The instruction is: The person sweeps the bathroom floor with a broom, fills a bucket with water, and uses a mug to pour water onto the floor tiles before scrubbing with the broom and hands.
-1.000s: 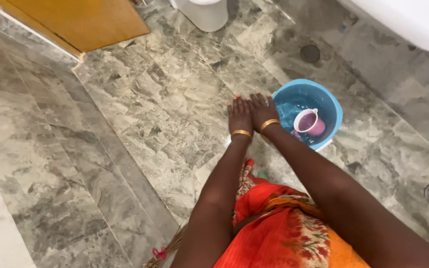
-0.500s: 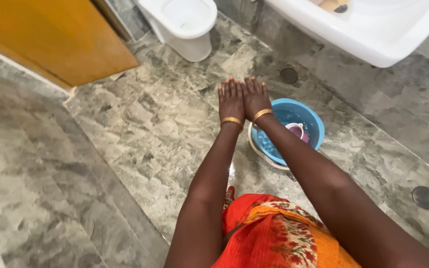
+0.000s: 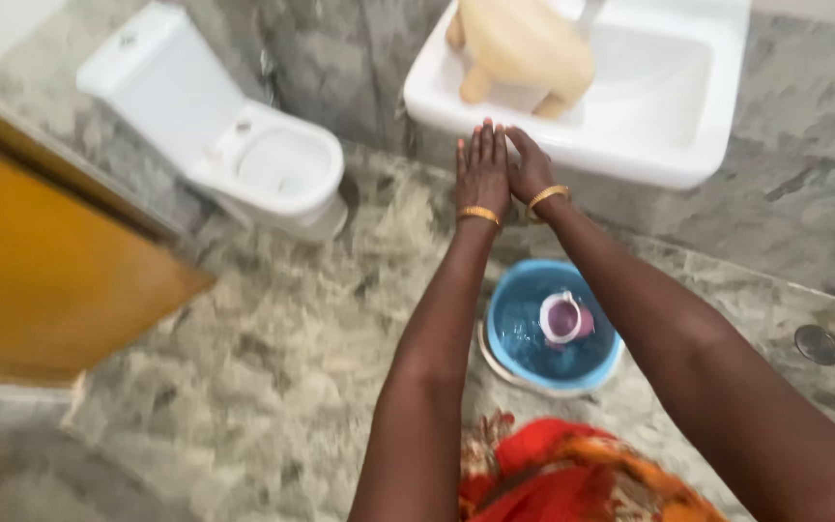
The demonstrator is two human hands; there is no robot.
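**Hands raised at the basin's front edge**

I see my left hand (image 3: 482, 174) and right hand (image 3: 526, 166) pressed side by side, each grip flat open, empty, just before the white washbasin (image 3: 688, 106) rim. Below them the blue bucket (image 3: 519, 338) holds a pink mug (image 3: 564, 319) on grey marble floor (image 3: 273, 387); toilet (image 3: 244, 159) left, open floor between
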